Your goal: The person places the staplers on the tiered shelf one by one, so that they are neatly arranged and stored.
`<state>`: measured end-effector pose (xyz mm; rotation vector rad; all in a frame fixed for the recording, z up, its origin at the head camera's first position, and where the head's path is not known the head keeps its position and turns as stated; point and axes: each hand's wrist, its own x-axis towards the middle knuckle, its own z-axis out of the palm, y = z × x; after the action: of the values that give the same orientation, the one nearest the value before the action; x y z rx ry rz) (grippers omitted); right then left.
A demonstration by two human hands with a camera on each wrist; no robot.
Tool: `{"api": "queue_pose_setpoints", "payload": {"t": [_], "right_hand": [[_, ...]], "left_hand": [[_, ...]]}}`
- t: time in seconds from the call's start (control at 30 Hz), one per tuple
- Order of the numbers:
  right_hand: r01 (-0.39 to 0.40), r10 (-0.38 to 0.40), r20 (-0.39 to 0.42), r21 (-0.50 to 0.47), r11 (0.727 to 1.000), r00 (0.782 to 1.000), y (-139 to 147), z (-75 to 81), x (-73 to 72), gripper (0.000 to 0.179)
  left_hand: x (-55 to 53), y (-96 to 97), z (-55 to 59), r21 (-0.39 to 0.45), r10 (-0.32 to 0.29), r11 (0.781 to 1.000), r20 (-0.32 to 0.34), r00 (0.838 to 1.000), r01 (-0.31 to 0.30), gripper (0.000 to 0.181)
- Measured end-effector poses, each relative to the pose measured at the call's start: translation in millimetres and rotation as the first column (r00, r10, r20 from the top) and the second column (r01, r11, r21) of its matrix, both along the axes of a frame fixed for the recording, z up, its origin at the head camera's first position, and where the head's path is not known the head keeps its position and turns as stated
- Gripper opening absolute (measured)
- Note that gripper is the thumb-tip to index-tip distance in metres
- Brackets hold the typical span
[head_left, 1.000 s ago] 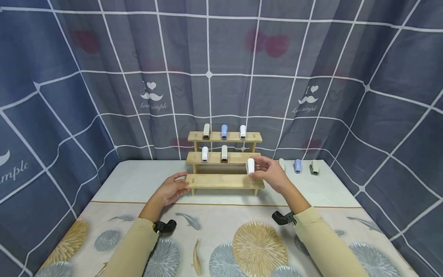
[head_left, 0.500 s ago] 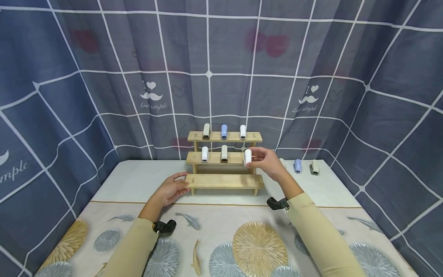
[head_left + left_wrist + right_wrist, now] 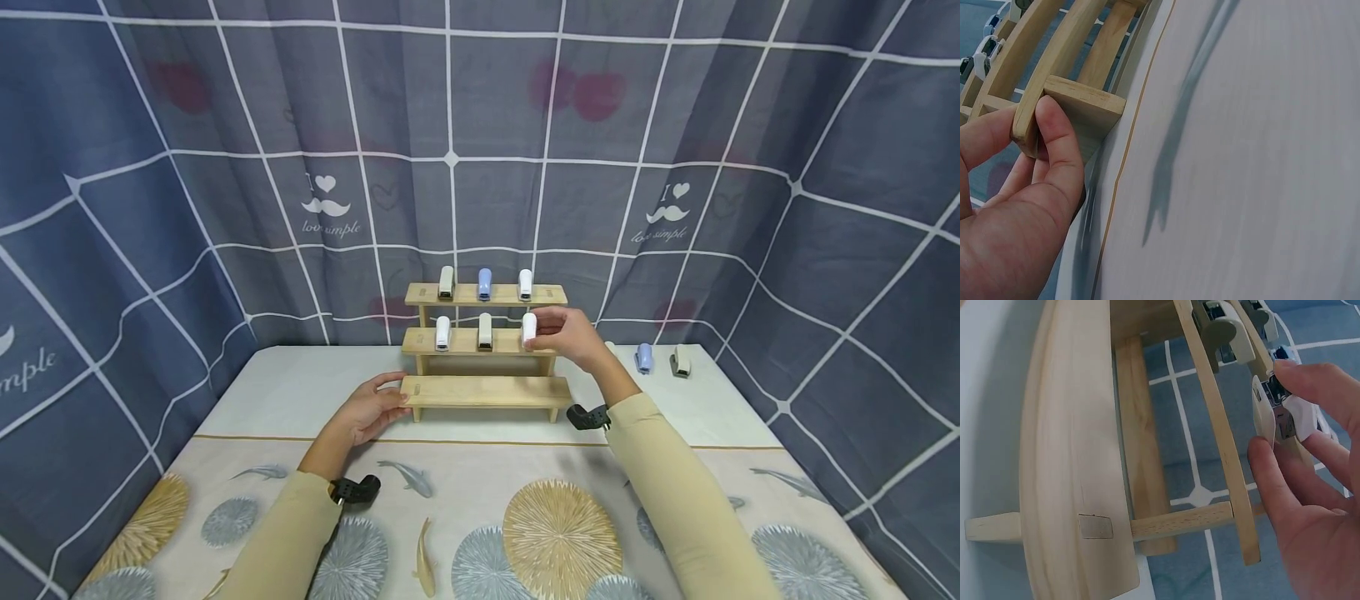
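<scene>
So we've got a small white stapler (image 3: pixel 529 327) up at the right end of the middle shelf (image 3: pixel 506 343) of a three-step wooden stand, and the right hand (image 3: pixel 568 335) has hold of it. The grip there is a pinch, thumb and fingertips pressed on either side, parted only as far as the stapler's body. From the right wrist view we can see its metal works, but we can't tell whether its base is touching the wood.

Sharing that shelf we have another white one (image 3: pixel 442 333) at the left and a beige one (image 3: pixel 485 332) between the two. The top shelf (image 3: pixel 467 295) holds a row of three: beige (image 3: pixel 446 283), blue (image 3: pixel 484 284) and white (image 3: pixel 525 284).

Down at the bottom shelf (image 3: pixel 487 392), the left hand (image 3: pixel 373 410) pinches the left end, its grip closed to the thickness of the board with thumb and fingers on opposite faces.

Over on the desk (image 3: pixel 315 375), right of the stand, we see a blue stapler (image 3: pixel 643 357) and a beige stapler (image 3: pixel 680 361) near each other, plus a pale thing mostly hidden behind the right wrist. Nearer us there's cloth with gold and grey discs and fish printed on it, and behind everything hangs a blue-grey curtain (image 3: pixel 408 100) with a white grid
</scene>
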<state>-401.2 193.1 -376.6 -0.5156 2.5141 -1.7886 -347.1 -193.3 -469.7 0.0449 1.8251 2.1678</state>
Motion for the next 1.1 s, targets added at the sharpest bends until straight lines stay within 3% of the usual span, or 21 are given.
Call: {"api": "queue_pose_setpoints", "payload": {"t": [0.67, 1.1], "right_hand": [[0.011, -0.012, 0.003, 0.066, 0.998, 1.000, -1.1, -5.9, -11.7, 0.061], [0.013, -0.014, 0.014, 0.088, 0.996, 1.000, -1.7, -8.8, -12.1, 0.060]], "left_hand": [[-1.2, 1.0, -0.5, 0.002, 0.010, 1.000, -0.002, 1.000, -0.010, 0.070], [-0.4, 0.3, -0.4, -0.016, 0.006, 1.000, -0.005, 1.000, -0.006, 0.069]]}}
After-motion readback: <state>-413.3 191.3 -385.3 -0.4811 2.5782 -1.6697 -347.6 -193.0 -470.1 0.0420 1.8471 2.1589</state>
